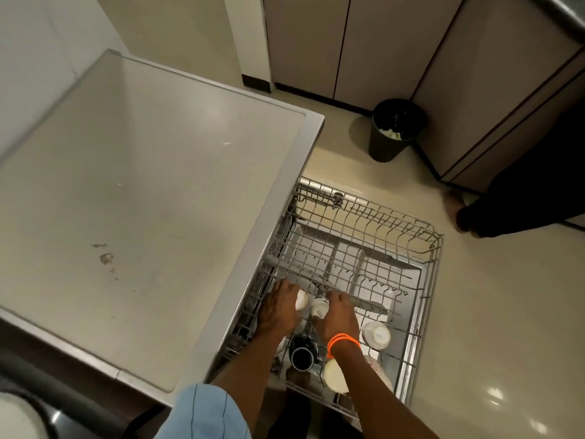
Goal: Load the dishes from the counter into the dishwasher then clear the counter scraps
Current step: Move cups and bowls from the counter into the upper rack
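Much of what my hands do is hidden by the wire rack [421,248] and by my own knuckles. My left hand [280,308] reaches down into the rack with its fingers curled beside a small white cup [302,300]; whether it actually grasps the cup I cannot tell. My right hand [337,315], with an orange band [343,341] at the wrist, closes around a second white cup [319,309] standing just beside the first. My forearm covers part of a pale bowl [335,375] at the near edge of the rack, and something patterned under my arm is too hidden to name. A black mug [302,351] lies between my wrists, its mouth toward me. Another white cup [376,335] sits upside down to the right, apart from the others. The counter [142,185] on the left carries a few brown scraps [106,258]. A black bin [394,131] on the floor beyond holds some pale rubbish. At the right edge, someone's foot [454,205] and dark trouser leg are cut off.
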Motion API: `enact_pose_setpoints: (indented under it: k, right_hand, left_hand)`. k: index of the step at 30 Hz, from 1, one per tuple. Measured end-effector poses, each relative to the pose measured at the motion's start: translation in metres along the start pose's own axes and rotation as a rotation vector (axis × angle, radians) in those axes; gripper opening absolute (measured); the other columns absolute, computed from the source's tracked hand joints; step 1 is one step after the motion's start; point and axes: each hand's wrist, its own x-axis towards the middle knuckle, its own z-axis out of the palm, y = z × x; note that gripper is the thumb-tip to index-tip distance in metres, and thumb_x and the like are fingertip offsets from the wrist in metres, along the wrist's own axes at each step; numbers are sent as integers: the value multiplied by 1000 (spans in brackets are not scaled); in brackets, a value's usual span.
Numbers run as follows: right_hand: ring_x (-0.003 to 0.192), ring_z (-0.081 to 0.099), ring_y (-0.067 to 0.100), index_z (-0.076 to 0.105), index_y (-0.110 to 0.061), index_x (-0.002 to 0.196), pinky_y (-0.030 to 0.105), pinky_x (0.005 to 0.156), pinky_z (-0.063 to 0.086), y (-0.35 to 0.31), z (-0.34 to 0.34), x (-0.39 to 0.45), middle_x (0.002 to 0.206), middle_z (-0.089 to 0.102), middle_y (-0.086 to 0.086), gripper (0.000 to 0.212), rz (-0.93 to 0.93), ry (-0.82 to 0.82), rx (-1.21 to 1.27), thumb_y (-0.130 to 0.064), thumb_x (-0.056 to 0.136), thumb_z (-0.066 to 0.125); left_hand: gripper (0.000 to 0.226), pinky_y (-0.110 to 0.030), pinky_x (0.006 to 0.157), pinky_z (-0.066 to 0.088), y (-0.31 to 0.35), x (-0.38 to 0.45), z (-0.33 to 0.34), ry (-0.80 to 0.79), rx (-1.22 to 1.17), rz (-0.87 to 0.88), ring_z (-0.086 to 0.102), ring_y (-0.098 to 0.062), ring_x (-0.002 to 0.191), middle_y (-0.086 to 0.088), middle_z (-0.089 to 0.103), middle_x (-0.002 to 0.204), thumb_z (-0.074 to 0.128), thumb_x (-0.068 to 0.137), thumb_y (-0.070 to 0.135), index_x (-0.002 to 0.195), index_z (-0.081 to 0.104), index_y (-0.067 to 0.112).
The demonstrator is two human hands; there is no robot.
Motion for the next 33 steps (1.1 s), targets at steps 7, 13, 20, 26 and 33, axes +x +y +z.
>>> enact_pose_setpoints:
  k: [7, 13, 20, 26, 33]
  right_hand:
    - [118, 51, 29, 50, -20, 131, 38, 92, 51, -43, -59, -36, 128, 49, 6, 60, -56, 55, 3, -29, 78, 77]
    - [109, 54, 26, 52, -22, 125, 35, 84, 52, -79, -97, -74, 127, 49, 4, 53, -154, 100, 6, -28, 79, 76]
    - [108, 57, 24, 52, -24, 131, 36, 85, 54, -109, -121, -128, 131, 52, 3, 57, -293, 131, -6, -27, 80, 77]
    - [110, 57, 29, 55, -20, 122, 38, 87, 53, -142, -131, -173, 127, 54, 8, 45, -458, 106, -38, -26, 83, 76]
    - [96, 58, 26, 55, -19, 113, 32, 76, 48, -207, -98, -232, 112, 52, 3, 41, -708, -18, -54, -29, 78, 75]
  left_hand:
    - [45, -37, 93, 52, 13, -43, -60, 43, -137, -48, 55, -20, 116, 4, 49, 132, 70, 85, 26, 127, 57, 24]
    - [47, -37, 102, 47, 23, -84, -109, 67, -244, 2, 57, -25, 121, -7, 58, 131, 66, 86, 23, 131, 59, 15]
    - [35, -33, 95, 47, 37, -154, -147, 256, -186, -42, 57, -21, 119, 0, 58, 126, 59, 92, 36, 125, 60, 25]
    - [39, -35, 94, 47, 18, -228, -183, 408, -187, -178, 57, -23, 116, 0, 56, 124, 59, 91, 37, 129, 59, 28]
    - [42, -37, 96, 50, -41, -331, -191, 561, -233, -433, 59, -18, 115, 8, 54, 125, 56, 88, 34, 130, 58, 29]
